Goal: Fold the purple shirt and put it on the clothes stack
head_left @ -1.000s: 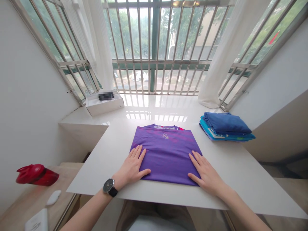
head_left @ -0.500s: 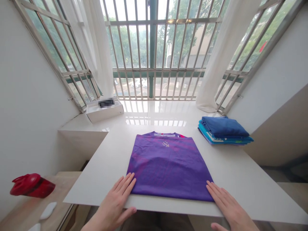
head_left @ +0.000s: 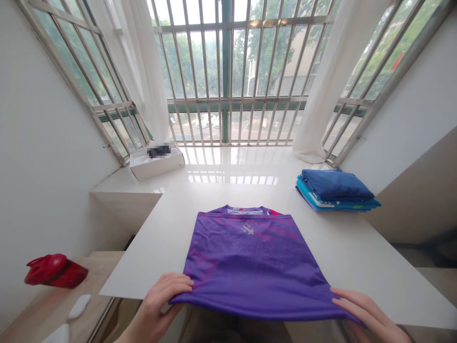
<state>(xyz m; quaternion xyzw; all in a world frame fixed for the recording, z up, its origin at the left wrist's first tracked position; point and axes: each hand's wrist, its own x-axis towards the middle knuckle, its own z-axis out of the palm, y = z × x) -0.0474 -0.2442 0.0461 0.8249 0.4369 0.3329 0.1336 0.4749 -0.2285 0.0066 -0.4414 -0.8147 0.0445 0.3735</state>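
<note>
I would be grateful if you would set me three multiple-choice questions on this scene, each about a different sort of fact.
1. Where is the folded blue stack of clothes relative to the shirt?
A) To its right
B) To its left
C) On top of it

2. What main colour is the shirt?
A) Green
B) Yellow
C) Purple

3. What are the left hand and right hand doing?
A) Resting away from the shirt
B) Both holding its near edge
C) Smoothing its collar

Answers:
1. A, the stack lies right of the shirt.
2. C, purple fabric fills the shirt.
3. B, fingers of both hands grip the near edge.
</note>
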